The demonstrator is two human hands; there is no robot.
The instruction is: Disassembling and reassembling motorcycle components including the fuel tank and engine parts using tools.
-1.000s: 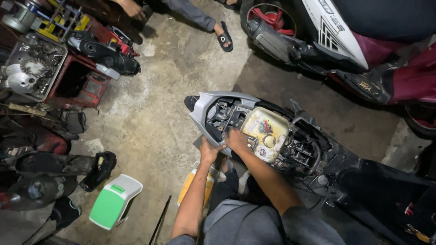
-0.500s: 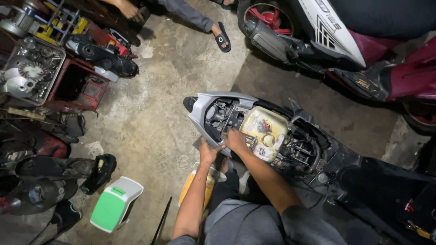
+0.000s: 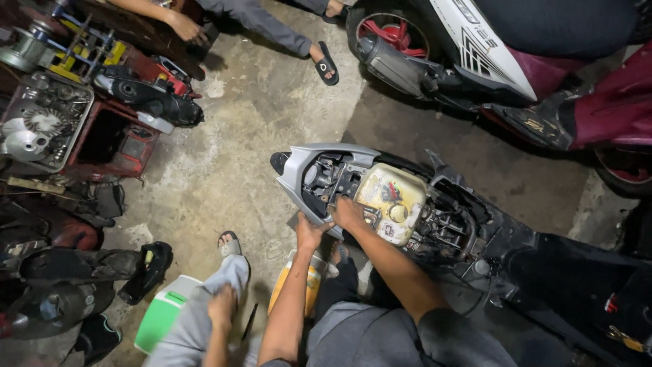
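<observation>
Two bare hands work at the stripped rear of a scooter. The left hand (image 3: 310,233) grips the lower edge of the grey tail cowling (image 3: 299,178), fingers curled over the rim. The right hand (image 3: 348,212) rests just inside the open frame, pressed against the near side of the cream fuel tank (image 3: 394,198); whether its fingers are closed on anything I cannot tell. That one tank sits in the middle of the opened scooter body (image 3: 475,238), between the tail cowling and the black wiring and frame parts further forward.

Just below the left forearm stands one yellow bottle (image 3: 307,289) on the concrete floor (image 3: 238,136). Beside it a second person crouches, one grey-trousered knee (image 3: 217,285) and one hand (image 3: 222,309) showing, one sandalled foot (image 3: 229,243) flat on the floor, next to one green and white box (image 3: 159,323).

Two more scooters stand along the top right: one white (image 3: 468,41), one maroon (image 3: 611,109). At the upper left, a third person's hand (image 3: 182,27) and sandalled foot (image 3: 326,64) show, above one red tray (image 3: 115,139) and one open engine casing (image 3: 41,126).
</observation>
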